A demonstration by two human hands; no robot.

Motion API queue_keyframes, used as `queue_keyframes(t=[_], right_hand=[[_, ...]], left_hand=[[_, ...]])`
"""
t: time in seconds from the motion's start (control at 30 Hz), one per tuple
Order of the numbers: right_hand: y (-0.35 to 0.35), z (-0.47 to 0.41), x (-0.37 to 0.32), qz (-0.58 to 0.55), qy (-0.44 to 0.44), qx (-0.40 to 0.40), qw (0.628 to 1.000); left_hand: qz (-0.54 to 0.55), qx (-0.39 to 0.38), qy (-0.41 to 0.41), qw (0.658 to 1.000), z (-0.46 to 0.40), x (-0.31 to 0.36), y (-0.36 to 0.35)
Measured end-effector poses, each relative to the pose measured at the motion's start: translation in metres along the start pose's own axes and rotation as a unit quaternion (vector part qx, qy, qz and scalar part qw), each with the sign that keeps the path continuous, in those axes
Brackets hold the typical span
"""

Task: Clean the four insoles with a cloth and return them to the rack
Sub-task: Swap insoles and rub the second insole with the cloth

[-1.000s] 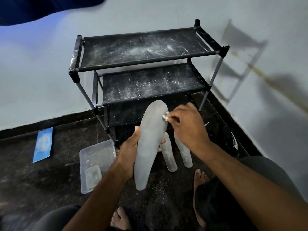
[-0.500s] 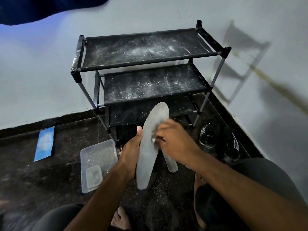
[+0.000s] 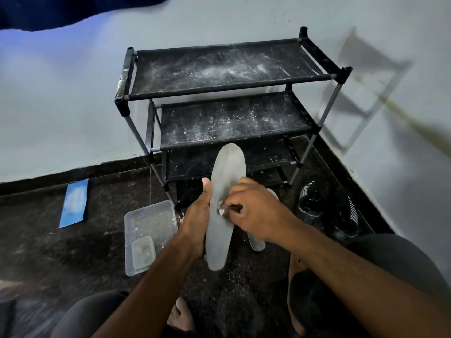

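Grey insole (image 3: 225,191) held upright in front of the black rack (image 3: 227,98), toe end up, heel end down near the floor. Left hand (image 3: 196,223) wrapped round its left edge and back, thumb lying up along the rim, fingers hidden behind. Right hand (image 3: 253,208) curled on a small white cloth (image 3: 221,211), pinched at the fingertips and pressed against the middle of the insole face. Only a scrap of the cloth visible between fingers and insole.

Another insole (image 3: 256,242) flat on the dark floor (image 3: 244,289) just right of and behind the held one, mostly hidden by the right wrist; impossible to tell how many lie there. Rack standing against the pale wall (image 3: 61,93) at the far side, three fabric shelves visible, all speckled and smeared with white dust. White specks scattered on the floor below the held insole too.

Clear plastic tray (image 3: 148,235) on the floor to the left of the left hand, near the rack's front left leg, with a smaller clear container inside its near end. Blue card (image 3: 74,202) flat on the floor further left, close to the skirting. Pair of black shoes (image 3: 327,211) with white stripes on the floor to the right, beside the rack's right leg and near the corner. Bare feet and dark-clad knees at the near edge.
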State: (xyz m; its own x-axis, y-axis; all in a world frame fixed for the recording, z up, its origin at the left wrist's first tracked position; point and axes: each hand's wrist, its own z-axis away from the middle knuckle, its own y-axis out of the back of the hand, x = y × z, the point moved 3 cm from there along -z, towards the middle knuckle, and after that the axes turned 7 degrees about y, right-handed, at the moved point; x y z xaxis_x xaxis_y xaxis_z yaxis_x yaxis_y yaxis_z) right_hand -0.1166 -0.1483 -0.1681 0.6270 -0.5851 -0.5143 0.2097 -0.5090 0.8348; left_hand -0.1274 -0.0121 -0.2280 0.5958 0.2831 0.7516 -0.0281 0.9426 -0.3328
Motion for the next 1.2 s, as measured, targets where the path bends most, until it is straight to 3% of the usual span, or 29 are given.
queue_keyframes(t=[0.1,0.17,0.27,0.33,0.4,0.47,0.53,0.73,0.8,0.87,0.93,1.13,1.2], right_hand=[[0.012,-0.002,0.007,0.096,-0.02,0.076,0.992],[0.008,-0.002,0.005,0.145,-0.022,0.058,0.988],[-0.012,0.0,-0.005,0.068,0.002,-0.02,0.997],[-0.01,0.002,-0.01,-0.028,-0.007,-0.022,0.999],[0.001,-0.001,-0.005,-0.041,-0.026,0.039,0.998],[0.015,-0.002,0.003,0.039,-0.047,0.115,0.991],[0.018,-0.003,0.004,0.098,-0.052,0.142,0.984],[-0.008,-0.001,-0.017,-0.04,0.033,-0.022,0.998],[0.003,-0.003,-0.011,-0.051,0.007,0.011,0.999],[0.015,-0.004,-0.001,0.009,-0.022,0.09,0.996],[0.017,-0.005,0.0,0.05,-0.033,0.122,0.991],[-0.006,-0.002,-0.015,-0.085,-0.026,-0.072,0.993],[0.006,0.0,-0.012,-0.136,-0.048,-0.065,0.987]], left_hand=[[0.012,-0.019,-0.005,1.0,0.001,0.001,-0.003],[0.007,-0.011,-0.007,1.0,0.004,0.001,-0.005],[0.025,0.002,0.008,1.0,0.008,0.003,-0.005],[0.036,-0.003,0.022,0.999,0.007,0.003,-0.003],[0.046,-0.009,0.016,0.999,0.006,0.005,-0.001],[0.069,-0.033,0.017,0.997,0.006,0.004,-0.004],[0.073,-0.055,0.019,0.996,0.006,0.001,-0.008],[0.071,-0.071,0.031,0.994,0.006,0.004,-0.013],[0.075,-0.067,0.021,0.995,0.005,0.006,-0.012],[0.072,-0.066,0.008,0.995,0.004,0.006,-0.012],[0.073,-0.07,0.012,0.995,0.003,0.003,-0.013],[0.063,-0.083,0.017,0.994,0.0,0.004,-0.009],[0.06,-0.073,0.01,0.996,-0.001,0.004,-0.007]])
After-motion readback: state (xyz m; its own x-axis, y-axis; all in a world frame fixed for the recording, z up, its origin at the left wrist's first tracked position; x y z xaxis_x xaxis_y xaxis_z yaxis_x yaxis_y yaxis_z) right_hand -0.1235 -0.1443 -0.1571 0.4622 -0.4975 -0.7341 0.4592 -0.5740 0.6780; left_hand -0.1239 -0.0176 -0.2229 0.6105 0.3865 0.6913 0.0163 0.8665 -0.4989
